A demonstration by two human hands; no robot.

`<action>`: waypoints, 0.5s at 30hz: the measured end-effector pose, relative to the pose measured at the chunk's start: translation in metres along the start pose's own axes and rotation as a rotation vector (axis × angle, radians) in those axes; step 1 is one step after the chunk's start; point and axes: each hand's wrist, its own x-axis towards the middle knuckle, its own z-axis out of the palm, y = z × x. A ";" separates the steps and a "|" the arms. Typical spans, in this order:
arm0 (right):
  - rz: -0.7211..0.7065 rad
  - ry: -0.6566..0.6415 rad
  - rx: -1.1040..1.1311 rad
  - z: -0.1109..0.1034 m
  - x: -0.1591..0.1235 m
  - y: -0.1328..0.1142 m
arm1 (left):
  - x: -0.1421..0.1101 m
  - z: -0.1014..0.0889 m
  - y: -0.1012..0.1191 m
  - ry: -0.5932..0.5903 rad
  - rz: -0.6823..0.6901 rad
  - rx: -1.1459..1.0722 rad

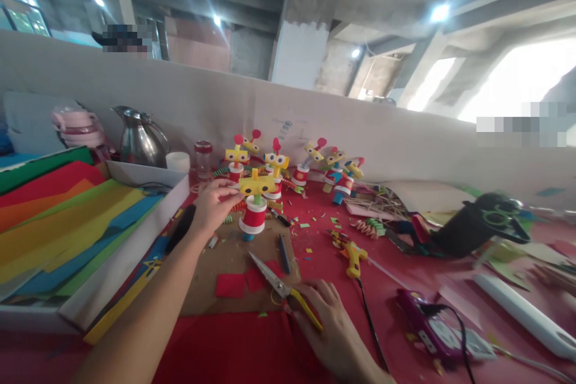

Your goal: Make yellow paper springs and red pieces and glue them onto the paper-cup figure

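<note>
My left hand (215, 204) reaches forward, its thumb and fingers pinching the left side of a paper robot figure's yellow head. This paper robot figure (252, 216) stands upright on brown cardboard (198, 294), with a red-and-white paper cup body and a blue base. Nearer to me, my right hand (330, 321) is closed around the yellow handles of the scissors (281, 288). Their blades are close together and point up and left, over the cardboard. Red paper squares (231, 285) lie by the blades. A dark, narrow stick-like piece (284, 254) rests just beyond them.
Several finished-looking paper figures (300, 174) stand behind. A yellow glue gun (353, 255) and a purple power strip (429, 330) with cords lie right. At left are a box (126, 258) of coloured sheets and a metal jug (139, 138). A black container (468, 225) lies at right.
</note>
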 end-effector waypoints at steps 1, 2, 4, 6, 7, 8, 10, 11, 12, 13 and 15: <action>0.019 0.029 -0.020 0.004 -0.008 0.003 | 0.001 -0.001 -0.001 -0.006 0.002 -0.001; 0.034 0.053 -0.034 0.007 -0.014 0.006 | 0.001 -0.002 -0.001 -0.013 0.002 -0.007; 0.046 0.082 -0.040 0.013 -0.022 0.012 | 0.001 -0.005 -0.001 -0.027 -0.003 -0.018; 0.049 0.085 -0.029 0.017 -0.027 0.015 | 0.001 -0.007 0.001 -0.038 -0.006 -0.015; 0.046 0.082 -0.022 0.018 -0.028 0.016 | 0.001 -0.008 0.002 -0.042 -0.004 -0.009; 0.042 0.076 -0.016 0.019 -0.029 0.016 | 0.002 -0.009 0.003 -0.044 0.001 -0.002; 0.036 0.067 -0.010 0.019 -0.030 0.015 | 0.002 -0.011 0.004 -0.049 0.018 0.008; 0.034 0.061 -0.009 0.019 -0.029 0.014 | 0.003 -0.011 0.005 -0.051 0.028 0.017; 0.033 0.059 -0.012 0.018 -0.028 0.012 | 0.003 -0.011 0.006 -0.049 0.039 0.031; 0.031 0.059 -0.016 0.017 -0.027 0.009 | 0.003 -0.012 0.007 -0.047 0.049 0.047; 0.019 0.061 -0.029 0.013 -0.020 0.000 | 0.003 -0.012 0.008 -0.047 0.073 0.070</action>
